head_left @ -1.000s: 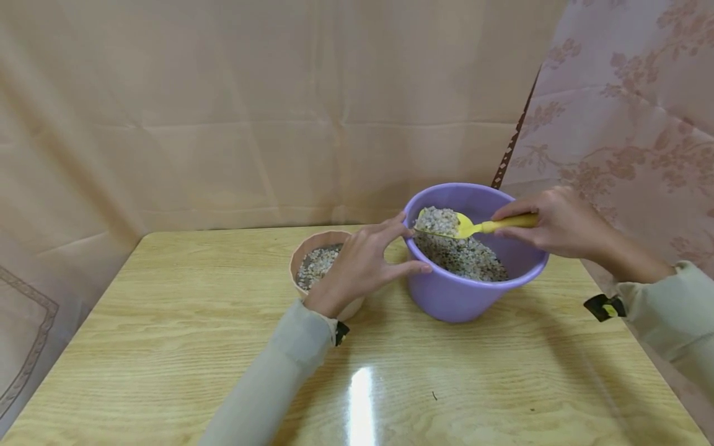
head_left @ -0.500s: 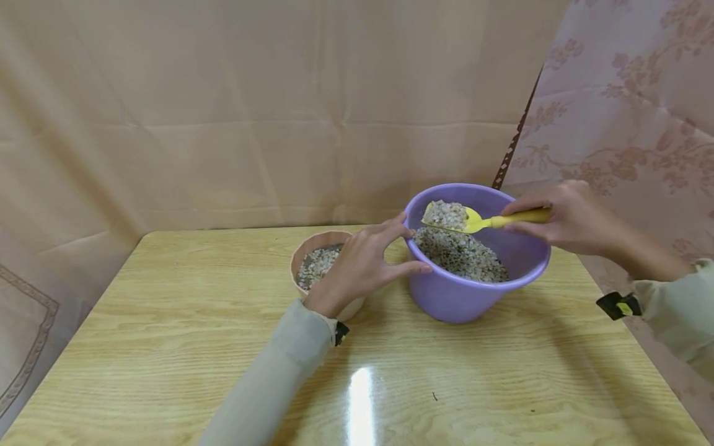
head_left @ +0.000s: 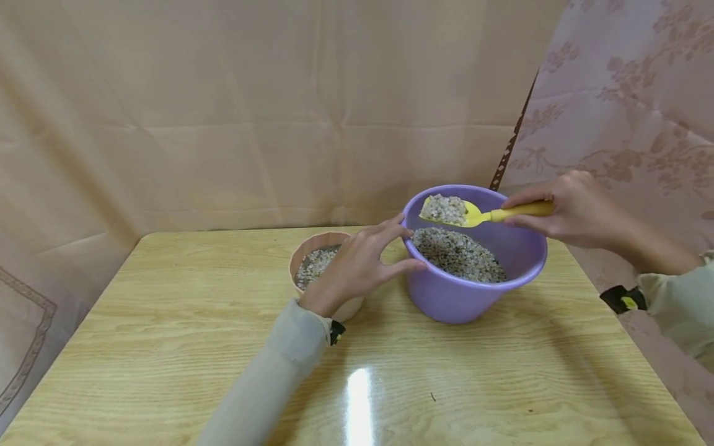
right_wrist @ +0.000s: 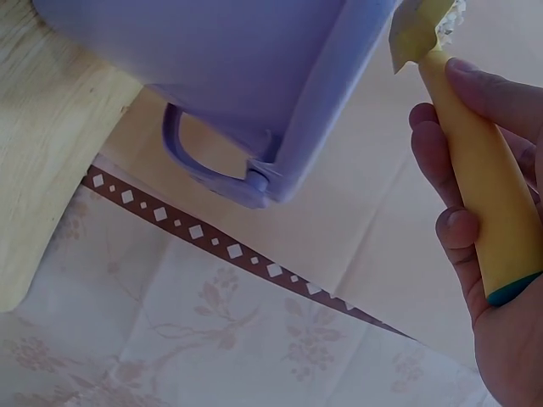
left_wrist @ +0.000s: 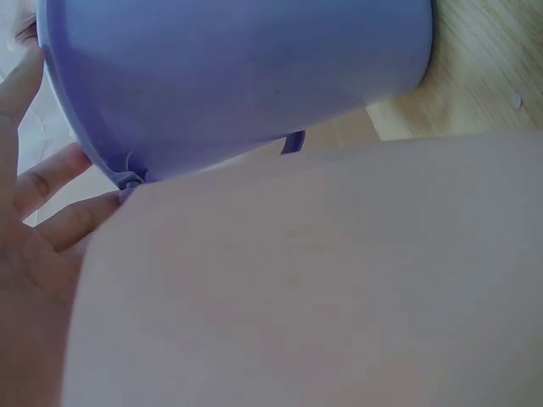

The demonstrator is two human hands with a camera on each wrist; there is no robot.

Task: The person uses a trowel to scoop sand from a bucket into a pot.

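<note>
Yellow scoop (head_left: 475, 215) is resting in the right hand (head_left: 580, 210), whose fingers are grasping its handle: the thumb is pressing close to the neck, the other fingers are curling round from the opposite side, and the teal end is lying against the palm. Beyond those fingertips the blade is pointing away to the left, carrying a heap of pale grit (head_left: 444, 209). It is hanging over the mouth of the purple bucket (head_left: 452, 300), apart from the speckled bed (head_left: 460, 257) inside. The left hand (head_left: 357, 263) is touching the bucket's rim on the left side, its fingers and thumb spreading out rather than clenching (the scoop's blade is hovering just beside them). The bucket is standing near the far right corner of the desk (head_left: 195, 310). Partly behind the left wrist, a peach pot (head_left: 323, 240) is standing near the middle of the far edge, holding similar grit. Past that edge a beige cloth (head_left: 251, 111) is hanging; beyond the right edge, a floral one (head_left: 630, 111).
</note>
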